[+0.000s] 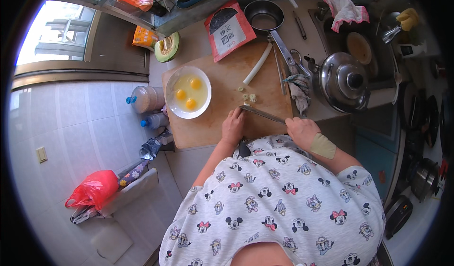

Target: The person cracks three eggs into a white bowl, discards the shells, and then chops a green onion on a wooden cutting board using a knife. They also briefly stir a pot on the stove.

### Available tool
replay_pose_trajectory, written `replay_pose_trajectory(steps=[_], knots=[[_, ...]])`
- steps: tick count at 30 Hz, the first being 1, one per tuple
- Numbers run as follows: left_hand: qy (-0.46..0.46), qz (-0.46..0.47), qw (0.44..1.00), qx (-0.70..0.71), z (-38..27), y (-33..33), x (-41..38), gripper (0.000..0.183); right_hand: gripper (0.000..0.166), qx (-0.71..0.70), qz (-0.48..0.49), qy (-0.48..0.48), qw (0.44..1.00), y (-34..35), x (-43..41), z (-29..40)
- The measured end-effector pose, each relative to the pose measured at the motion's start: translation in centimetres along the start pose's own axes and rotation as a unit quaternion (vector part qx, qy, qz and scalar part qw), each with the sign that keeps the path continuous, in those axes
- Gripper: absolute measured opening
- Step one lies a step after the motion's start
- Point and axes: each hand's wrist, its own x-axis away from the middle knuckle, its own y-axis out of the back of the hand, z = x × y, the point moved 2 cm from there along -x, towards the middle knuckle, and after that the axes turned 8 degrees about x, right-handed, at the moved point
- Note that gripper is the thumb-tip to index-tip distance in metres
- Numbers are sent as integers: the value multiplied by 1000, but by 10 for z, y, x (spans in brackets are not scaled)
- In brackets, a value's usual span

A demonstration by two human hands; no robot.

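Note:
My right hand [302, 131] grips the handle of a kitchen knife [264, 114], whose blade slants left across the wooden cutting board [198, 134]. At the blade's far end are the bent fingers of my left hand [233, 126]; whether they hold anything is hidden. Just beyond the blade lie several cut slices of scallion [245, 96]. A long pale scallion stalk [260, 65] rests farther back on the board. To the left, a white bowl [170, 106] contains three raw egg yolks [190, 104] in clear egg white.
A red food packet [228, 32] overlaps the board's back edge, beside a small dark pan [264, 14]. Chopsticks [279, 67] and a crumpled cloth [299, 94] lie right, near a steel kettle [342, 83]. A cut melon [167, 48] and capped bottles [145, 99] are left.

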Motion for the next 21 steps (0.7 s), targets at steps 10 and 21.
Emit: replay_pose_trajectory(steps=[10, 21], knots=[[12, -5, 1000, 7, 2, -4, 2, 34, 10, 6, 16, 16, 1000, -14, -29, 8], [2, -45, 999, 26, -3, -5, 2, 35, 13, -60, -29, -33, 997, -40, -64, 16]])
